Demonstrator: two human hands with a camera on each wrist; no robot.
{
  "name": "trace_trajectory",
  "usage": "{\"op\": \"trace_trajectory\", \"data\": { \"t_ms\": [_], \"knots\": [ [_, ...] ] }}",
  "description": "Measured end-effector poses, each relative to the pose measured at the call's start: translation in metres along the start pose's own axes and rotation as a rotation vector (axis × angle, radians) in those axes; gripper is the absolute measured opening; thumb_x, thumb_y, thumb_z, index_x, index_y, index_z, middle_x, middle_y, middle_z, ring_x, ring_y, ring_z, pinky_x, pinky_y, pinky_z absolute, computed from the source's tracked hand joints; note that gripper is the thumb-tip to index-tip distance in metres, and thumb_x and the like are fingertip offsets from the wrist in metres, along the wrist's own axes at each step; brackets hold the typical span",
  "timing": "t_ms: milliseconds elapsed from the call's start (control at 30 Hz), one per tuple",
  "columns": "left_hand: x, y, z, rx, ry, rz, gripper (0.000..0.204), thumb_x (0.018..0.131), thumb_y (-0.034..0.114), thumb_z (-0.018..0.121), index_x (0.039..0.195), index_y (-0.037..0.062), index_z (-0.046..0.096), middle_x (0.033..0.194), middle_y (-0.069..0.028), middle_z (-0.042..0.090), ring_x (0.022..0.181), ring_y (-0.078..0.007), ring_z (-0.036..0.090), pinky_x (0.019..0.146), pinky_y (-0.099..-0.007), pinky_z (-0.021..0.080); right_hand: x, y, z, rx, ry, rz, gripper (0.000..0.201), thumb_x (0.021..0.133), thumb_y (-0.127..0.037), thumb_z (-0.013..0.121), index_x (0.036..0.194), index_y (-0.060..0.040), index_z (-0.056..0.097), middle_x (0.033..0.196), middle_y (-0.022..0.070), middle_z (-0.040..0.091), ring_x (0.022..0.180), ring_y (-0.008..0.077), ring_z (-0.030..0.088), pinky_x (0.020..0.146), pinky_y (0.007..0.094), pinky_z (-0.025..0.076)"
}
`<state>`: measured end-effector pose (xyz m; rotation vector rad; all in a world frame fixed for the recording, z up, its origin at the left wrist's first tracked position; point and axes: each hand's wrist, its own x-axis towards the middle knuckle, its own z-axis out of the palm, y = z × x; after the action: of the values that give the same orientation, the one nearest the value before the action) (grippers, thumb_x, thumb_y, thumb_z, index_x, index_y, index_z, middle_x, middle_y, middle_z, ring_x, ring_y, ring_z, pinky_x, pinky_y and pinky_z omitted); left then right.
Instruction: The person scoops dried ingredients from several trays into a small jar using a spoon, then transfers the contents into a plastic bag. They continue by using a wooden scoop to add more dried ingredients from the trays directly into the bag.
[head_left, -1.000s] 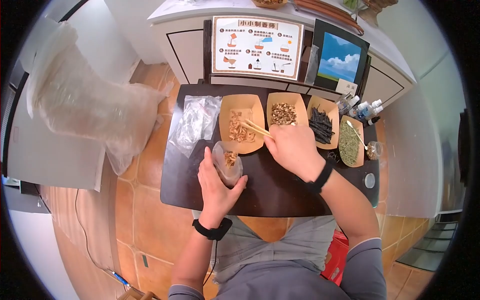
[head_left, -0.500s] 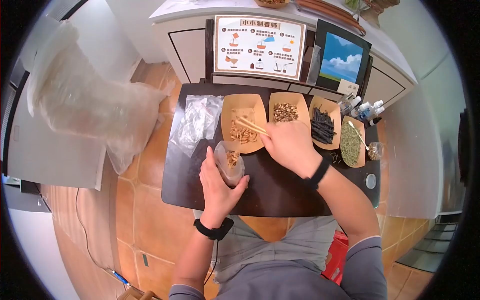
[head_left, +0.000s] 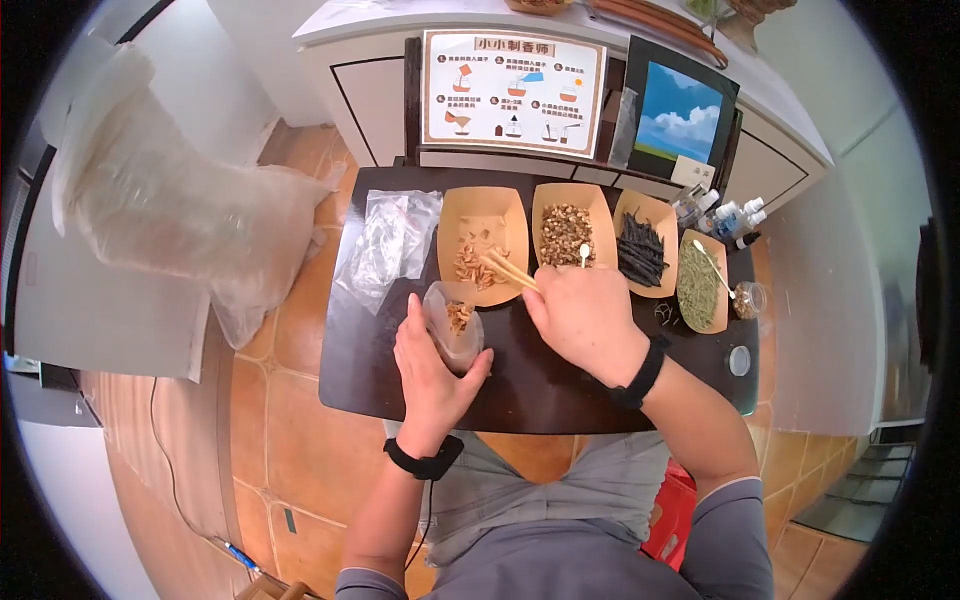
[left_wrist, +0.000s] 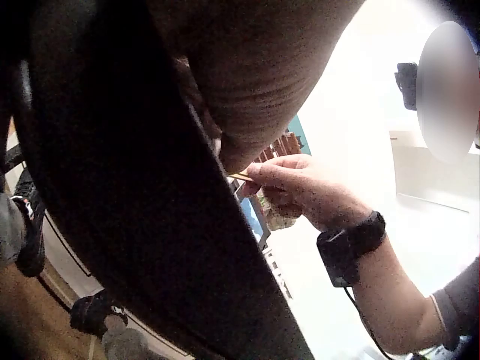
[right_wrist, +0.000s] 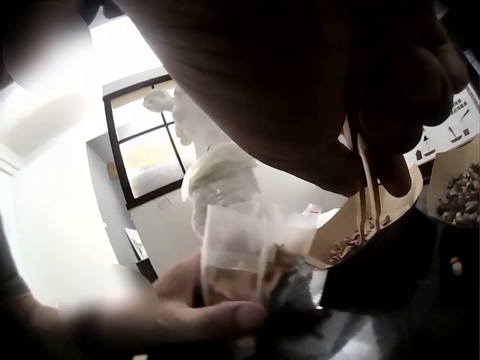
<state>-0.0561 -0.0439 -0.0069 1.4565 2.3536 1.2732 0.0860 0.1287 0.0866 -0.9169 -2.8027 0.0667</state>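
Observation:
My left hand (head_left: 432, 385) holds a small translucent bag (head_left: 456, 348) upright at the table's near side, thumb on one side and fingers on the other. Dried orange-brown pieces show in the bag's open mouth. In my right hand (head_left: 590, 318) a pair of thin wooden tongs (head_left: 513, 270) is pinched, pointing left. Their tips are down at the reddish-brown dried shreds (head_left: 468, 268) in the leftmost paper tray (head_left: 508, 212). The right wrist view shows both prongs (right_wrist: 365, 196) reaching into the shreds, with the bag (right_wrist: 234, 259) lower left.
Right of that tray stand paper trays with brown chunks (head_left: 566, 228), dark strips (head_left: 643, 245) and green needle-like herbs (head_left: 703, 285). Small bottles (head_left: 735, 218), a jar (head_left: 749, 300) and a round lid (head_left: 739, 360) are at the right. A clear plastic bag (head_left: 390, 240) lies left; an instruction board (head_left: 514, 95) stands behind.
My right hand has come slightly nearer to me, and the tongs' tips have moved down into the shreds. A white spoon in the chunk tray has come into sight. The left hand keeps its hold.

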Motion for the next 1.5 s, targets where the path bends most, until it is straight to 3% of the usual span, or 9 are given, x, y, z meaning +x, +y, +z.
{"op": "trace_trajectory", "data": {
  "t_ms": [100, 200, 400, 733, 933, 1133, 1233, 1333, 1500],
  "knots": [
    [0.000, 0.000, 0.001, -0.005, -0.004, -0.010, 0.124, 0.076, 0.015, 0.095, 0.169, -0.0044, 0.016, 0.146, -0.0246, 0.049, 0.133, -0.0424, 0.051, 0.116, -0.0510, 0.041, 0.002, -0.002, -0.006, 0.046, -0.023, -0.003, 0.027, 0.097, -0.031, 0.072, 0.082, -0.0091, 0.070, 0.071, 0.0115, 0.071, 0.068, 0.0335, 0.073, 0.064, 0.0473, 0.056],
    [0.002, 0.001, 0.000, 0.008, 0.004, -0.010, 0.124, 0.076, 0.015, 0.095, 0.169, -0.0045, 0.016, 0.144, -0.0245, 0.049, 0.132, -0.0424, 0.051, 0.116, -0.0506, 0.041, 0.009, 0.004, 0.002, 0.007, 0.141, -0.001, 0.028, 0.099, -0.029, 0.068, 0.078, -0.0096, 0.072, 0.065, 0.0102, 0.070, 0.062, 0.0306, 0.073, 0.063, 0.0437, 0.055],
    [0.001, 0.000, 0.001, -0.008, 0.003, -0.007, 0.123, 0.075, 0.015, 0.095, 0.169, -0.0046, 0.017, 0.142, -0.0238, 0.050, 0.130, -0.0423, 0.051, 0.115, -0.0510, 0.041, -0.006, -0.007, -0.003, -0.056, -0.005, 0.016, 0.029, 0.099, -0.028, 0.068, 0.077, -0.0097, 0.072, 0.065, 0.0101, 0.071, 0.060, 0.0295, 0.073, 0.062, 0.0421, 0.055],
    [0.001, -0.001, 0.001, 0.003, 0.009, 0.003, 0.124, 0.075, 0.015, 0.095, 0.169, -0.0040, 0.016, 0.142, -0.0241, 0.050, 0.130, -0.0426, 0.051, 0.115, -0.0512, 0.041, 0.026, 0.010, 0.018, -0.001, 0.109, 0.057, 0.026, 0.099, -0.028, 0.070, 0.083, -0.0071, 0.069, 0.073, 0.0123, 0.072, 0.068, 0.0355, 0.072, 0.063, 0.0475, 0.056],
    [0.000, -0.001, 0.000, -0.004, 0.003, -0.003, 0.124, 0.075, 0.016, 0.095, 0.169, -0.0037, 0.017, 0.142, -0.0241, 0.050, 0.130, -0.0427, 0.051, 0.115, -0.0514, 0.040, 0.005, -0.008, -0.004, 0.029, -0.014, -0.037, 0.027, 0.099, -0.029, 0.069, 0.084, -0.0071, 0.074, 0.069, 0.0120, 0.072, 0.065, 0.0311, 0.074, 0.062, 0.0447, 0.056],
    [0.000, -0.001, 0.001, -0.001, 0.002, -0.014, 0.123, 0.075, 0.016, 0.095, 0.169, -0.0041, 0.017, 0.144, -0.0247, 0.049, 0.132, -0.0429, 0.051, 0.116, -0.0513, 0.040, 0.037, 0.002, 0.013, 0.061, 0.108, 0.022, 0.026, 0.099, -0.029, 0.069, 0.088, -0.0063, 0.074, 0.071, 0.0127, 0.072, 0.066, 0.0334, 0.074, 0.063, 0.0463, 0.058],
    [0.000, -0.002, 0.001, -0.003, -0.001, -0.017, 0.123, 0.075, 0.016, 0.095, 0.169, -0.0042, 0.017, 0.145, -0.0250, 0.049, 0.133, -0.0430, 0.050, 0.116, -0.0512, 0.040, 0.039, 0.000, 0.021, 0.044, 0.071, 0.026, 0.025, 0.099, -0.029, 0.069, 0.088, -0.0074, 0.074, 0.071, 0.0129, 0.073, 0.066, 0.0333, 0.074, 0.063, 0.0461, 0.058],
    [0.000, -0.002, 0.000, -0.005, 0.001, -0.017, 0.124, 0.075, 0.015, 0.095, 0.169, -0.0041, 0.017, 0.146, -0.0251, 0.048, 0.134, -0.0429, 0.050, 0.116, -0.0512, 0.040, 0.021, -0.002, 0.014, 0.082, -0.018, -0.006, 0.029, 0.100, -0.031, 0.068, 0.083, -0.0075, 0.072, 0.073, 0.0142, 0.072, 0.069, 0.0373, 0.072, 0.066, 0.0500, 0.057],
    [0.000, 0.001, -0.004, -0.070, -0.039, -0.049, 0.126, 0.073, 0.012, 0.096, 0.169, -0.0038, 0.016, 0.148, -0.0251, 0.048, 0.138, -0.0425, 0.049, 0.118, -0.0511, 0.041, -0.005, 0.002, -0.018, 0.110, 0.033, 0.058, 0.030, 0.099, -0.031, 0.070, 0.080, -0.0073, 0.071, 0.072, 0.0147, 0.072, 0.067, 0.0364, 0.072, 0.063, 0.0489, 0.056]
  ]
}}
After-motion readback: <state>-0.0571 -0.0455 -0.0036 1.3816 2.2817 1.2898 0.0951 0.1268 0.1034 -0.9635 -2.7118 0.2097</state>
